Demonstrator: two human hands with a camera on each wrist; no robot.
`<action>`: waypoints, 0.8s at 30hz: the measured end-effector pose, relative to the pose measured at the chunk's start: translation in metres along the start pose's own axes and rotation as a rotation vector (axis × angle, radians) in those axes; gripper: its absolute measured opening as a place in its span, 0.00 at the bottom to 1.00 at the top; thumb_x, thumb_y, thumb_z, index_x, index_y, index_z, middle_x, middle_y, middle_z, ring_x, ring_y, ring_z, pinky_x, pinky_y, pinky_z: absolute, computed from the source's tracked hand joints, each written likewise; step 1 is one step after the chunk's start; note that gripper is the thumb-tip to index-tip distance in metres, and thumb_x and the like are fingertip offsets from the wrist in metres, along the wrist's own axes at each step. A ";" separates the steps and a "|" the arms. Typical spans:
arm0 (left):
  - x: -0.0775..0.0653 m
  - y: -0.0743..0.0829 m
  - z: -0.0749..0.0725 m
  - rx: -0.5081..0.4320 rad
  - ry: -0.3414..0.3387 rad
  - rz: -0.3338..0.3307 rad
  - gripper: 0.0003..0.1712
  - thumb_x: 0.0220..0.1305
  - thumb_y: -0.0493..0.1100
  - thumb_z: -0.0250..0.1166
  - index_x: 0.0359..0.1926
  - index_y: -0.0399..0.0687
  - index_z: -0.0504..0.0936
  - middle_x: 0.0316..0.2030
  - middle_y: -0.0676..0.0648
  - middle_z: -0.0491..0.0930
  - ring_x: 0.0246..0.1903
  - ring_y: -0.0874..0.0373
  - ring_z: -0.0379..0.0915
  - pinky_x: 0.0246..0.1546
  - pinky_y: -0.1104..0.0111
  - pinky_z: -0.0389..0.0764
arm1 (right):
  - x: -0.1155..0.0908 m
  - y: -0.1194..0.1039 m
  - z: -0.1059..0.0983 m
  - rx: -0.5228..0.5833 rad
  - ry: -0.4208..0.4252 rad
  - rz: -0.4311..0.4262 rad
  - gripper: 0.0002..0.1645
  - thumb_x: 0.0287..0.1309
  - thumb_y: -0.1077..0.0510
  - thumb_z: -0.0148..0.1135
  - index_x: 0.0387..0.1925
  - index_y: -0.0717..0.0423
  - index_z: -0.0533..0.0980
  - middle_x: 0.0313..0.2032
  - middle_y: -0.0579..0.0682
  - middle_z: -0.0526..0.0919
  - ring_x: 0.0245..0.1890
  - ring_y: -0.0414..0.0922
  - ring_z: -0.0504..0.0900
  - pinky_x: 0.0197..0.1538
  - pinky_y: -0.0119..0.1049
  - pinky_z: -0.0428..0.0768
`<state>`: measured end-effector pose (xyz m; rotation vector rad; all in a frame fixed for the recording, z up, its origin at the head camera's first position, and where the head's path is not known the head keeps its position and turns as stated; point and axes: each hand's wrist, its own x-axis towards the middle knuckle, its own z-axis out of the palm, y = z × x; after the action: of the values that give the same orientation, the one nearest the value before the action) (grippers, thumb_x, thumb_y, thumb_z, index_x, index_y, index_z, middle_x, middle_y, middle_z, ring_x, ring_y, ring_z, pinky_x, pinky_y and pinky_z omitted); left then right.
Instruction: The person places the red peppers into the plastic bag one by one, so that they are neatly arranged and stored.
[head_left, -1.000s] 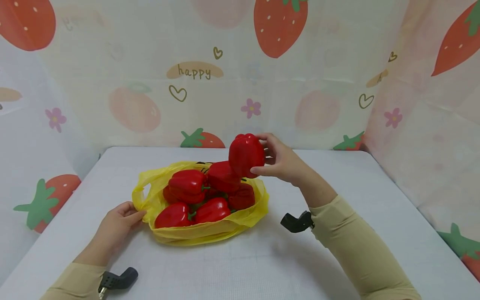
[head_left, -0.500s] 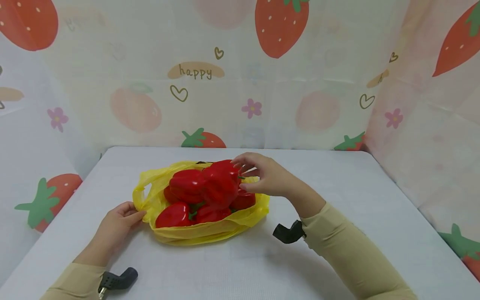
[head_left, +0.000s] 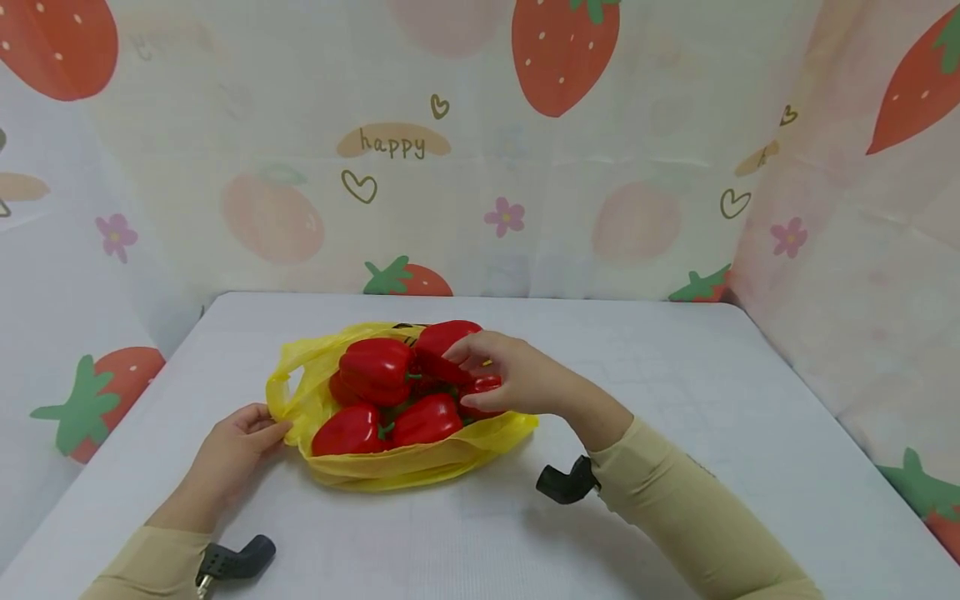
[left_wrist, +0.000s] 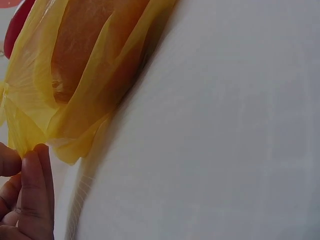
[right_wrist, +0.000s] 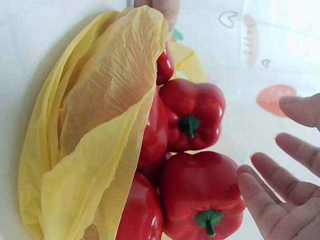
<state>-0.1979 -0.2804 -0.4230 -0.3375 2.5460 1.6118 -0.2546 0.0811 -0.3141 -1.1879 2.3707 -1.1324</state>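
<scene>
A yellow plastic bag (head_left: 412,472) lies on the table with its mouth open, holding several glossy red bell peppers (head_left: 372,372) with green stems. At the bag's left handle, my left hand (head_left: 238,450) pinches the thin plastic between thumb and fingertips; the left wrist view shows this pinch on the bag's corner (left_wrist: 25,125). My right hand (head_left: 521,379) hovers at the bag's right side and holds nothing. In the right wrist view its fingers (right_wrist: 280,175) are spread, with fingertips right at the side of a bell pepper (right_wrist: 202,187). The hand partly hides peppers in the head view.
The bag stands left of the middle of a white table (head_left: 645,375). A printed curtain (head_left: 555,175) with strawberries and hearts rises behind the table and along both sides. Black curved mounts (head_left: 566,481) stick out from both sleeves.
My right hand has let go of the bell pepper it held above the bag and has come down and nearer to the pile. The left hand has stayed on the bag.
</scene>
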 end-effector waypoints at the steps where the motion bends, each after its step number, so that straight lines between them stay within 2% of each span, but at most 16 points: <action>1: 0.000 0.000 0.000 0.002 -0.001 0.002 0.32 0.61 0.56 0.58 0.57 0.38 0.66 0.52 0.39 0.74 0.40 0.63 0.72 0.40 0.77 0.77 | 0.000 0.000 0.000 -0.003 -0.006 -0.002 0.27 0.50 0.60 0.66 0.53 0.59 0.69 0.51 0.53 0.73 0.51 0.48 0.71 0.54 0.45 0.74; 6: 0.000 0.002 -0.001 -0.001 0.003 0.006 0.30 0.61 0.56 0.58 0.55 0.39 0.67 0.52 0.40 0.75 0.39 0.64 0.72 0.40 0.78 0.77 | 0.000 -0.005 0.002 -0.019 -0.045 -0.025 0.27 0.50 0.61 0.66 0.53 0.61 0.69 0.52 0.54 0.73 0.52 0.47 0.72 0.54 0.40 0.74; 11: 0.002 0.001 -0.002 0.000 0.004 0.017 0.30 0.61 0.56 0.58 0.55 0.38 0.67 0.49 0.42 0.77 0.38 0.65 0.73 0.39 0.78 0.77 | 0.000 -0.009 0.007 -0.005 -0.078 -0.053 0.27 0.50 0.62 0.66 0.53 0.58 0.69 0.51 0.48 0.73 0.53 0.43 0.72 0.54 0.37 0.74; 14: 0.004 -0.001 -0.002 0.001 0.004 0.015 0.31 0.61 0.57 0.58 0.54 0.38 0.67 0.49 0.41 0.77 0.38 0.65 0.73 0.39 0.78 0.77 | 0.001 -0.014 0.013 0.014 -0.119 -0.102 0.27 0.51 0.61 0.65 0.54 0.56 0.69 0.51 0.45 0.73 0.54 0.44 0.71 0.55 0.38 0.73; 16: 0.005 -0.002 -0.002 0.005 0.007 0.016 0.31 0.61 0.57 0.58 0.54 0.38 0.67 0.49 0.41 0.77 0.38 0.66 0.73 0.39 0.78 0.77 | 0.003 -0.019 0.019 -0.016 -0.152 -0.148 0.27 0.52 0.58 0.65 0.55 0.54 0.69 0.52 0.44 0.72 0.55 0.42 0.70 0.56 0.37 0.73; 21: 0.006 -0.003 -0.002 0.028 0.012 0.032 0.31 0.61 0.58 0.57 0.55 0.38 0.67 0.50 0.39 0.76 0.39 0.64 0.74 0.39 0.77 0.77 | 0.008 -0.036 0.038 -0.126 -0.238 -0.252 0.30 0.51 0.53 0.65 0.57 0.48 0.68 0.53 0.39 0.71 0.55 0.32 0.66 0.54 0.26 0.71; 24: 0.005 -0.002 0.000 0.035 0.012 0.031 0.31 0.61 0.57 0.57 0.55 0.38 0.67 0.51 0.38 0.75 0.39 0.64 0.73 0.39 0.77 0.78 | 0.012 -0.043 0.049 -0.123 -0.287 -0.274 0.32 0.51 0.52 0.66 0.58 0.46 0.67 0.54 0.39 0.70 0.55 0.32 0.65 0.54 0.23 0.69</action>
<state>-0.2026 -0.2822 -0.4255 -0.3063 2.5972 1.5786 -0.2118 0.0299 -0.3133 -1.6362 2.1317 -0.8283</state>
